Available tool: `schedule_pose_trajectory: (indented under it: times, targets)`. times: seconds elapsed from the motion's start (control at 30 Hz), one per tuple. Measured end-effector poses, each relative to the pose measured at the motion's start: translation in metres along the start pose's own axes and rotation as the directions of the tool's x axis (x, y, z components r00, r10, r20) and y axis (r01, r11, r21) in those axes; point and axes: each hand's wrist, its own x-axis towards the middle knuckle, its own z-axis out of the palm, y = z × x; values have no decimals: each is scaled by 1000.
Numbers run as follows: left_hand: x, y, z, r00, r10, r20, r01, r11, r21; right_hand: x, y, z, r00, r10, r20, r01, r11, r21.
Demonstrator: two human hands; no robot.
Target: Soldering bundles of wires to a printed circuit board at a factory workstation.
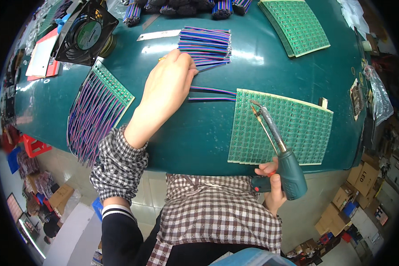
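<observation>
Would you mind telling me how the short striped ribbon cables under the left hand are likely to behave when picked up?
The ribbon cables look thin and flat, so probably light and floppy. Loosely stacked beneath the left hand, they may slide apart. Flat strips seem unlikely to roll.

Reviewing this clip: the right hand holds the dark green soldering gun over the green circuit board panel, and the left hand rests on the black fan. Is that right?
Not quite. In the head view the left hand rests at the stack of striped purple-blue wire pieces, not on the black fan. The right hand does hold the dark green soldering gun over the green circuit board panel.
</observation>
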Motion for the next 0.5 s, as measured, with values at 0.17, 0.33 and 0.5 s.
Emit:
schedule_pose_trajectory:
  times: [0.17, 0.33, 0.5]
  targets:
    - [-5, 7, -15, 999, 17, 42, -21, 994, 103, -1, 1, -2, 1000, -4, -1, 4, 1000, 8]
    - [-46, 42, -47, 999, -37, -38, 44, 979, 201, -1, 1, -2, 1000, -19, -16, 19, 1000, 6]
    - [-81, 69, -37, 966, -134, 220, 134, 991, 13, 1, 3, -2, 1000, -11, -23, 13, 997, 82]
